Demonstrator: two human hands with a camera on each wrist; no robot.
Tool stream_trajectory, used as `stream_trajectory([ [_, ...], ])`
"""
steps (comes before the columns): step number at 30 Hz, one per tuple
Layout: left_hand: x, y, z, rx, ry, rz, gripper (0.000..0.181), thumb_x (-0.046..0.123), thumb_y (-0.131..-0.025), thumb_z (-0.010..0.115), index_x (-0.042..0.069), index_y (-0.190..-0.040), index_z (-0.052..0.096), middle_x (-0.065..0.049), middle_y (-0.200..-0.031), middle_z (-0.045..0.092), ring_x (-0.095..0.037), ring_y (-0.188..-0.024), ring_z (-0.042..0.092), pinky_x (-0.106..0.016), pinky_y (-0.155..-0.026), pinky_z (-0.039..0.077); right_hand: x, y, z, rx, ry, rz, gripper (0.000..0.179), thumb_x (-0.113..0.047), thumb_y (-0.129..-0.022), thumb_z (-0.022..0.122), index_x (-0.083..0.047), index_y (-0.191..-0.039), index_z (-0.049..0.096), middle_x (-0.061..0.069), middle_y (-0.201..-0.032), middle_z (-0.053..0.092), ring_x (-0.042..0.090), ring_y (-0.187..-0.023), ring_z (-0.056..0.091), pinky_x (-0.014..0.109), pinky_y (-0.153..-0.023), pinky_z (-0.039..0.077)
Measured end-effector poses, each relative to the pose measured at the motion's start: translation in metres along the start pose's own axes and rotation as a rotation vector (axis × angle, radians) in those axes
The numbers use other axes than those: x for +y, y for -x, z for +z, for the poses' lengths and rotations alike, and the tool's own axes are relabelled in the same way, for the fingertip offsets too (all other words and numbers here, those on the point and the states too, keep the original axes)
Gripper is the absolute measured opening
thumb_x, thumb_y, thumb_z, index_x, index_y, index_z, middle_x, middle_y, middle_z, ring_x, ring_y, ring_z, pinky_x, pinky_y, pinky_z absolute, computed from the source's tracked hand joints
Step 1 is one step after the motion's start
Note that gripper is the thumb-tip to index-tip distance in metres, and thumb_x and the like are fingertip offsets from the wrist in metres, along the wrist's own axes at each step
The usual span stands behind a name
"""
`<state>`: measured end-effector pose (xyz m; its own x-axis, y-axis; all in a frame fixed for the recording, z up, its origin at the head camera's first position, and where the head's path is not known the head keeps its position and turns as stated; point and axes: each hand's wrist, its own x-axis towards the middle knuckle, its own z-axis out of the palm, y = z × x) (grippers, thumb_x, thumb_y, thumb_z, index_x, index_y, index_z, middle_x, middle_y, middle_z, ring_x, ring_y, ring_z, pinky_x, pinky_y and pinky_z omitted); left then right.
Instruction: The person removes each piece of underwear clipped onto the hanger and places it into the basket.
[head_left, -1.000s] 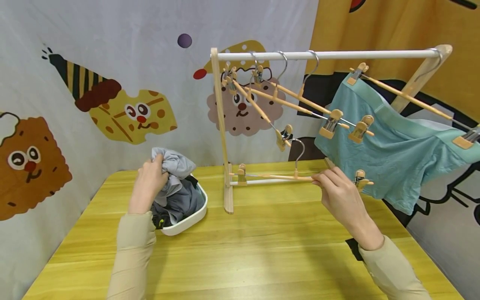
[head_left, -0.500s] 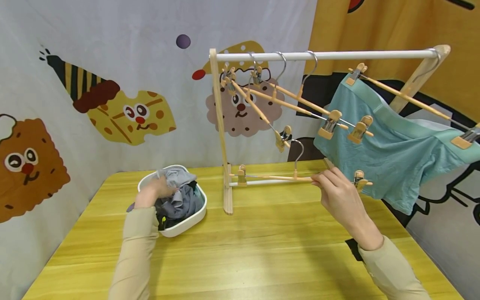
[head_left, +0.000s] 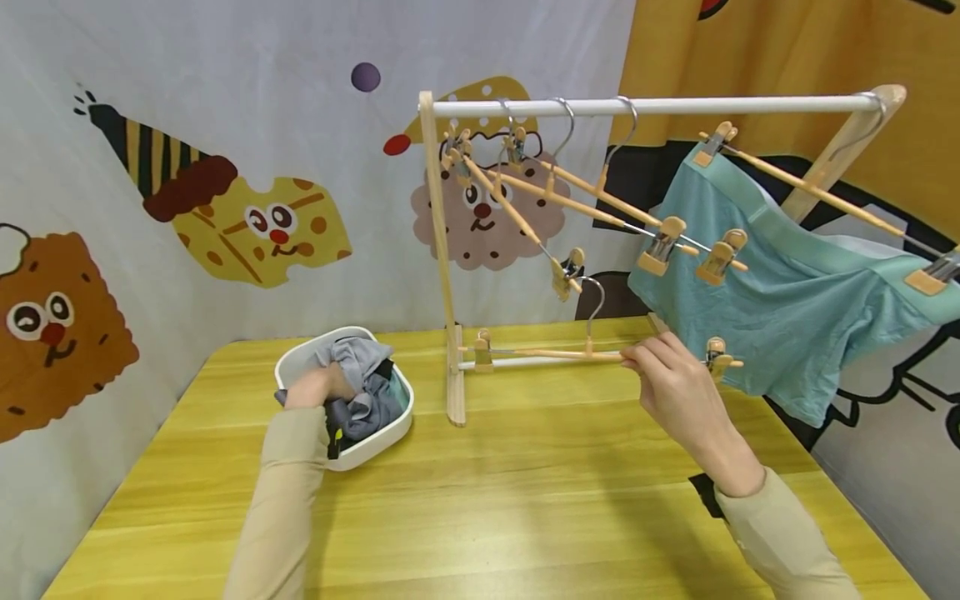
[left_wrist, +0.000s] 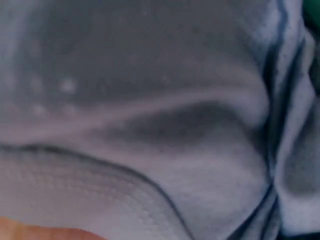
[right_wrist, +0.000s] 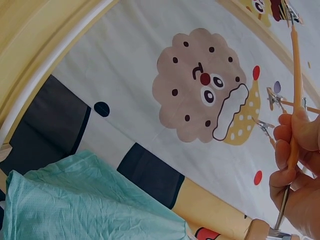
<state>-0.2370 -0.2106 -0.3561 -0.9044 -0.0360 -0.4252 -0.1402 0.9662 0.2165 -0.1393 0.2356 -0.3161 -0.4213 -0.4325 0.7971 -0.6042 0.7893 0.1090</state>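
Your right hand (head_left: 682, 396) is curled round the hanger (head_left: 551, 354), low by the rack (head_left: 675, 106)! Your left hand (head_left: 318, 386) is down among the clothes (head_left: 372, 408) in the white basket (head_left: 384, 443), its grip hidden, so I can't tell. Over right, teal shorts (head_left: 765, 283) hang from clips (head_left: 927, 282).

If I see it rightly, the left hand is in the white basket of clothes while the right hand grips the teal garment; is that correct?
Not quite: the right hand grips a clip hanger, not the teal garment, as the head and right wrist views show. The left hand is indeed in the white basket of clothes.
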Motion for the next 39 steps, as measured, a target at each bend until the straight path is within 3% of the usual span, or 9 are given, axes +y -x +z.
stream_trajectory([
  [5, 0.011, 0.007, -0.002, 0.127, -0.006, -0.02, 0.078, 0.031, -0.087, 0.06, -0.016, -0.139, 0.025, -0.053, -0.137, 0.016, -0.064, -0.124, 0.033, -0.068, -0.103, 0.032, 0.0, -0.002, -0.003, -0.01, 0.015, 0.009, 0.02, 0.014, -0.07, 0.073, 0.003, -0.086, 0.067, 0.012, -0.077, 0.064, 0.025, -0.075, 0.055, 0.035, -0.062, 0.05],
  [11, 0.031, 0.016, -0.014, 0.232, -0.01, 0.005, 0.067, 0.031, -0.089, 0.062, -0.008, -0.138, 0.038, -0.045, -0.132, 0.035, -0.061, -0.116, 0.044, -0.069, -0.089, 0.043, 0.001, -0.002, -0.005, -0.003, 0.019, 0.016, 0.02, 0.014, -0.07, 0.072, 0.003, -0.085, 0.066, 0.012, -0.078, 0.064, 0.025, -0.075, 0.056, 0.035, -0.062, 0.05],
  [16, 0.064, 0.02, -0.021, 0.373, 0.036, 0.194, 0.066, 0.029, -0.091, 0.062, -0.004, -0.141, 0.034, -0.035, -0.135, 0.044, -0.051, -0.12, 0.048, -0.059, -0.096, 0.045, 0.002, -0.002, -0.005, 0.004, 0.023, 0.018, 0.02, 0.015, -0.071, 0.071, 0.003, -0.085, 0.066, 0.012, -0.077, 0.064, 0.025, -0.074, 0.056, 0.035, -0.062, 0.05],
  [18, 0.08, 0.016, -0.021, 0.395, 0.129, 0.308, 0.073, 0.028, -0.092, 0.061, -0.002, -0.147, 0.023, -0.031, -0.143, 0.039, -0.047, -0.127, 0.044, -0.056, -0.103, 0.041, 0.003, -0.002, -0.006, 0.004, 0.027, 0.022, 0.019, 0.015, -0.071, 0.071, 0.002, -0.085, 0.066, 0.012, -0.077, 0.064, 0.025, -0.073, 0.056, 0.035, -0.062, 0.05],
  [21, 0.104, 0.007, -0.021, 0.411, 0.353, 0.461, 0.083, 0.026, -0.092, 0.063, 0.003, -0.151, 0.009, -0.026, -0.151, 0.031, -0.043, -0.135, 0.037, -0.053, -0.11, 0.034, 0.004, -0.003, -0.006, 0.006, 0.031, 0.023, 0.019, 0.014, -0.072, 0.071, 0.002, -0.085, 0.066, 0.011, -0.076, 0.064, 0.024, -0.072, 0.056, 0.035, -0.061, 0.05],
  [26, 0.128, -0.01, -0.016, 0.496, 0.585, 0.63, 0.077, 0.016, -0.092, 0.062, 0.002, -0.15, 0.013, -0.025, -0.142, 0.043, -0.04, -0.129, 0.047, -0.048, -0.103, 0.044, 0.005, -0.003, -0.005, 0.007, 0.038, 0.025, 0.019, 0.015, -0.071, 0.071, 0.002, -0.084, 0.066, 0.012, -0.076, 0.063, 0.025, -0.071, 0.056, 0.035, -0.061, 0.05],
  [30, 0.135, -0.016, -0.011, 0.554, 0.587, 0.685, 0.052, 0.007, -0.094, 0.057, -0.003, -0.137, 0.031, -0.026, -0.12, 0.06, -0.038, -0.112, 0.061, -0.042, -0.09, 0.054, 0.01, -0.002, -0.004, 0.003, 0.05, 0.039, 0.018, 0.016, -0.072, 0.07, 0.003, -0.083, 0.066, 0.012, -0.077, 0.062, 0.025, -0.07, 0.055, 0.036, -0.06, 0.05],
  [33, 0.138, -0.016, -0.01, 0.59, 0.527, 0.684, 0.037, 0.006, -0.094, 0.056, -0.003, -0.126, 0.039, -0.024, -0.106, 0.065, -0.036, -0.101, 0.066, -0.04, -0.083, 0.057, 0.015, -0.001, -0.004, 0.003, 0.075, 0.055, 0.015, 0.014, -0.073, 0.07, 0.004, -0.082, 0.064, 0.014, -0.075, 0.061, 0.027, -0.07, 0.053, 0.036, -0.059, 0.048],
  [39, 0.141, -0.017, -0.007, 0.644, 0.455, 0.669, 0.033, 0.005, -0.094, 0.056, -0.004, -0.122, 0.041, -0.025, -0.101, 0.065, -0.035, -0.095, 0.067, -0.039, -0.078, 0.058, 0.031, -0.001, -0.013, 0.028, 0.142, 0.141, 0.007, 0.01, -0.078, 0.068, 0.007, -0.082, 0.063, 0.018, -0.073, 0.059, 0.032, -0.068, 0.049, 0.039, -0.059, 0.043],
])
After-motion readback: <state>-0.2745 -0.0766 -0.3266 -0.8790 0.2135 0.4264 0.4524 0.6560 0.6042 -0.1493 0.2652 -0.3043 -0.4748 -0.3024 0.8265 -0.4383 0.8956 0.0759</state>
